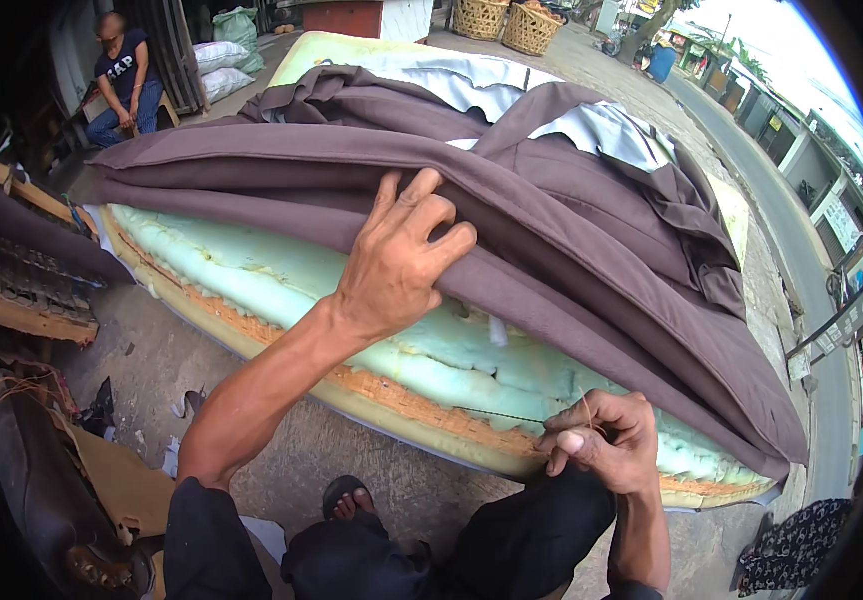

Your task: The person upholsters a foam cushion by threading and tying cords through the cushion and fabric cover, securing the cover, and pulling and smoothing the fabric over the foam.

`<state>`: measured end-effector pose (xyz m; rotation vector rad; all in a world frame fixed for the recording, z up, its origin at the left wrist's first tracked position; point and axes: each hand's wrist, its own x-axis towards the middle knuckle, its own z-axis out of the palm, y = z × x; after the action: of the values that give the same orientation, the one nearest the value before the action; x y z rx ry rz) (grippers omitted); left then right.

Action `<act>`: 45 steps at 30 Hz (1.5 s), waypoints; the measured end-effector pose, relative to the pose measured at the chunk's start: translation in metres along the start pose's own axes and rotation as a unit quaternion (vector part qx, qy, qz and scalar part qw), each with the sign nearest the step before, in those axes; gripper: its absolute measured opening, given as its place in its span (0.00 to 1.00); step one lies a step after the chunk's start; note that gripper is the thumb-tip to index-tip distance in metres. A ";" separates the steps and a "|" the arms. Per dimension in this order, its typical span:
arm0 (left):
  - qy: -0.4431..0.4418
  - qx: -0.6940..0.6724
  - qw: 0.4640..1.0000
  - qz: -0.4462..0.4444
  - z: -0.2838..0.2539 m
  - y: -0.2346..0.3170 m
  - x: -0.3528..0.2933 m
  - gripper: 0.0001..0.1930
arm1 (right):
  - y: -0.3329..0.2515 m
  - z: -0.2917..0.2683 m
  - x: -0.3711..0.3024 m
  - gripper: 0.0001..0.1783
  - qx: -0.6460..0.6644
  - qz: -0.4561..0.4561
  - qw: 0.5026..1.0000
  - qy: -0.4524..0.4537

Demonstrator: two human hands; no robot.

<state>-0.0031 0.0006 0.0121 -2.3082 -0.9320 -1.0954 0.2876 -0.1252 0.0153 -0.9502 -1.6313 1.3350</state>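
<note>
A large sofa cushion or seat with pale green foam (252, 260) lies in front of me, a brown fabric cover (632, 270) folded back in thick rolls across it. My left hand (402, 250) is closed on the cover, its fingertips tucked under the upper roll. Close to the near edge, my right hand (607, 440) pinches what looks like a long thin needle (497, 414), which points left over the foam's edge. Fine orange thread (589, 408) loops by those fingers. A brownish-orange strip (392, 390) runs along the edge, above a yellowish padded rim (372, 415).
A person (130, 75) sits at the far left beside white sacks (222, 58). Wicker baskets (532, 28) stand at the back. At left are a wooden frame (27, 310) and a dark upholstered piece (47, 490). A street (752, 170) runs along the right.
</note>
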 end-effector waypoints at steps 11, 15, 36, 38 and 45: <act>-0.185 -0.086 0.979 -0.018 -0.009 -0.039 0.077 0.16 | 0.014 -0.066 0.072 0.18 -0.204 0.134 0.960 -0.135; -0.358 -0.126 0.923 -0.069 -0.015 -0.044 0.105 0.10 | 0.018 -0.077 0.089 0.14 -0.330 0.048 0.891 -0.307; -0.467 -0.183 0.838 -0.216 -0.009 -0.059 0.190 0.18 | 0.034 -0.015 0.112 0.09 -0.341 -0.234 0.898 0.150; -0.467 -0.203 0.837 -0.197 -0.002 -0.066 0.187 0.18 | 0.018 -0.004 0.123 0.11 -0.386 -0.276 0.853 0.216; -0.457 -0.209 0.837 -0.218 -0.010 -0.059 0.179 0.18 | -0.010 -0.013 0.170 0.10 -0.455 -0.359 0.771 0.263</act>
<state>0.0321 0.1054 0.1658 -3.1482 -1.7696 -0.2459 0.2323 0.0331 0.0476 -0.9218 -1.8571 -0.3147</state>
